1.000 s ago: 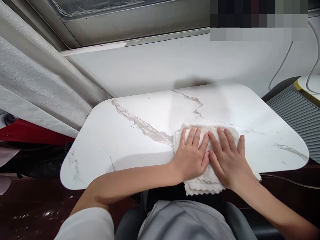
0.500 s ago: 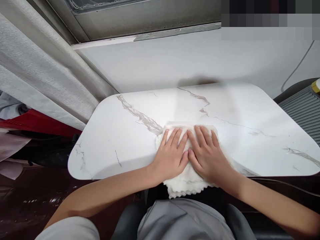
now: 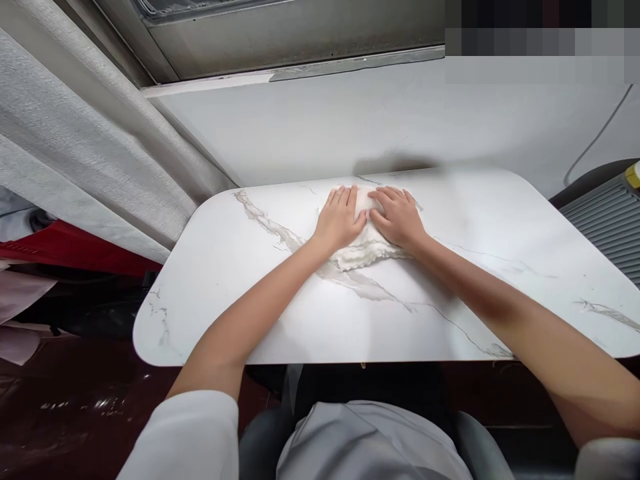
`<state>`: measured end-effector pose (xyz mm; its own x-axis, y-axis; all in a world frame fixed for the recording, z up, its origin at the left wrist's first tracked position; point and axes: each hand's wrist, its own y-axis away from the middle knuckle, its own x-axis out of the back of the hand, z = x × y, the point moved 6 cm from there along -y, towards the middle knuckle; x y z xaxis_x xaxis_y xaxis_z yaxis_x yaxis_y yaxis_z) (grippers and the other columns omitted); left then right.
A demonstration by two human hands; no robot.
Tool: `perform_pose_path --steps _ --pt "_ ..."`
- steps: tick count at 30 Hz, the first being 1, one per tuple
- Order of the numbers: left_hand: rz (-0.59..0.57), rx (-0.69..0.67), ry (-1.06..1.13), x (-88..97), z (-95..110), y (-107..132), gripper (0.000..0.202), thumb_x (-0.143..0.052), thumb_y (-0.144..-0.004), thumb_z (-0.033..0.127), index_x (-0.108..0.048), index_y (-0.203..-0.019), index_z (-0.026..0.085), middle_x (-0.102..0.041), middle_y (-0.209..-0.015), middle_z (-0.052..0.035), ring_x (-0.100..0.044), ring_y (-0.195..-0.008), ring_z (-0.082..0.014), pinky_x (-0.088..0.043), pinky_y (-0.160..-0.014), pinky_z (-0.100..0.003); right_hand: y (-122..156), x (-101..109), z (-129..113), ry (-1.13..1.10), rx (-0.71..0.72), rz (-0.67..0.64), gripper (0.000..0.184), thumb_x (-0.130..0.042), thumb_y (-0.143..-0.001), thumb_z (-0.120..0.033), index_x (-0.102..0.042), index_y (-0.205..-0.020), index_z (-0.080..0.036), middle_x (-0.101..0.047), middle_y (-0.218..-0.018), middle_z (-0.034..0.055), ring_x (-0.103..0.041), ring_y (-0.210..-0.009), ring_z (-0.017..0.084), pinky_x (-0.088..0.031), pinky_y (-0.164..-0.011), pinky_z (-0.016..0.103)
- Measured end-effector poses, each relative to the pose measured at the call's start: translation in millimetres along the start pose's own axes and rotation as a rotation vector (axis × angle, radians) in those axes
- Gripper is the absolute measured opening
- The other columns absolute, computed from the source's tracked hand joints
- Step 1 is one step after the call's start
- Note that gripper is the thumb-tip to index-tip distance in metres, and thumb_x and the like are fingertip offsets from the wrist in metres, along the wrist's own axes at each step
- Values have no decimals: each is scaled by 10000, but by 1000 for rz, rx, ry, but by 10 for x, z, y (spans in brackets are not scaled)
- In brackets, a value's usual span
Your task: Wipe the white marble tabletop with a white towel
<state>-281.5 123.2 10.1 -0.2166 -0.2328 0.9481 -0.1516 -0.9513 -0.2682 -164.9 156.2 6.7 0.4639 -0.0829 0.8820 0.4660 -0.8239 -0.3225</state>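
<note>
Tabletop (image 3: 250, 287) of white, grey-veined marble pattern with rounded corners stands against a pale wall (image 3: 300, 127) below a window frame (image 3: 280, 33). One grey curtain (image 3: 75, 147) hangs at left and one ribbed grey unit (image 3: 605, 213) sits at right. One white cloth (image 3: 365, 252) lies near the table's far edge under two hands. The left hand (image 3: 340, 220) and right hand (image 3: 397, 217) are side by side, both flat with fingers extended, pressing down rather than gripping.

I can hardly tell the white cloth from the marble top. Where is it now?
In the head view the cloth lies at the far middle of the marble table, by the wall, under the left hand and the right hand.
</note>
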Motion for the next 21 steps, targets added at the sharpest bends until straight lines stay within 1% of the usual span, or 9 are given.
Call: perform_pose_path --steps 2,4,6,9,14,17,21 --pt "-15 39 -48 -32 -70 -155 537 -355 -991 293 -453 -1420 -16 -500 -1486 -235 -401 -1439 -319 -234 -1233 -460 -172 -55 39 2 -24 37 463 -377 -905 -266 -610 -1286 -145 -586 -1393 153 -451 -1347 307 -247 -1162 522" --pt "-45 89 -71 -59 -126 -279 531 -331 -992 257 -457 -1416 -38 -508 -1479 -235 -421 -1423 -316 -240 -1228 -438 -313 -103 65 -4 -40 61 458 -377 -897 -265 -612 -1274 -151 -605 -1353 154 -456 -1332 309 -252 -1150 513" --pt "-62 150 -68 -73 -186 -379 523 -315 -986 233 -460 -1410 -36 -503 -1486 -227 -418 -1424 -305 -234 -1229 -435 -426 -140 80 -13 -48 71 451 -377 -892 -262 -609 -1264 -157 -613 -1330 158 -465 -1315 312 -253 -1141 511" --pt "-74 218 -32 -89 -290 -493 496 -317 -974 224 -490 -1379 -6 -507 -1488 -207 -408 -1428 -282 -208 -1238 -436 -559 -185 89 -17 -51 53 447 -364 -899 -252 -595 -1271 -164 -604 -1344 160 -465 -1308 313 -256 -1131 515" --pt "-44 196 53 -84 -499 -597 476 -340 -980 262 -484 -1388 64 -502 -1499 -169 -408 -1423 -252 -197 -1242 -431 -747 -267 67 24 -56 18 467 -343 -923 -249 -561 -1321 -142 -574 -1377 164 -448 -1310 313 -249 -1128 503" --pt "-41 195 66 -67 -650 -617 484 -341 -986 278 -479 -1399 66 -499 -1499 -167 -405 -1422 -245 -178 -1245 -431 -853 -332 6 51 -55 9 476 -339 -932 -250 -551 -1342 -136 -576 -1362 163 -450 -1296 303 -243 -1129 487" --pt "-68 195 70 -35 -833 -627 496 -324 -997 293 -463 -1426 86 -475 -1523 -153 -378 -1441 -248 -148 -1248 -469 -971 -425 -125 78 -60 3 475 -322 -942 -245 -550 -1343 -129 -580 -1340 173 -455 -1275 312 -247 -1121 496"
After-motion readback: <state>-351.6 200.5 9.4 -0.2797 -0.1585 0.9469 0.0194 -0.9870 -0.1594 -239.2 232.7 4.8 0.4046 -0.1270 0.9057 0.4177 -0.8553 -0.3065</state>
